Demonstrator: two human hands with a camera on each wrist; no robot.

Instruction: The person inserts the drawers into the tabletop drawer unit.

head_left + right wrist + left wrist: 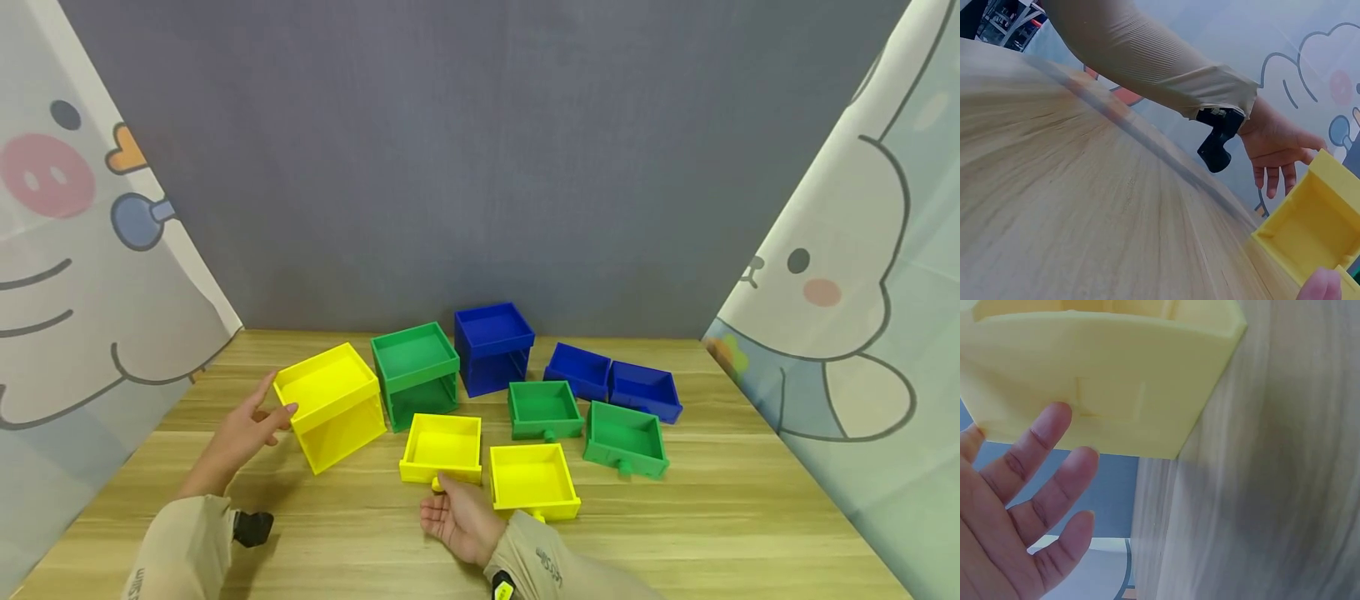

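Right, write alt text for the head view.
A person's left hand touches a yellow cabinet; the right hand is at a yellow drawer. Nearby on the wooden table: a green cabinet, a blue cabinet and five other drawers.

Cartoon-printed sheets [840, 375] and a grey panel [480, 167] form a booth.

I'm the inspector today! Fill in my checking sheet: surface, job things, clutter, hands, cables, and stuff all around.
Surface: light-brown wooden table.
Job's things: boxy yellow plastic-looking cabinet, matching green cabinet, matching blue cabinet, all open-fronted; two shallow yellow drawers, two green drawers, two blue drawers, all outside the cabinets.
Clutter: nothing seen.
Left hand: touches the yellow cabinet.
Right hand: at the left yellow drawer's knob; grip unclear.
Cables: nothing seen on the table.
Surroundings: grey cloth-like panel behind; pale cartoon-printed panels at both sides.
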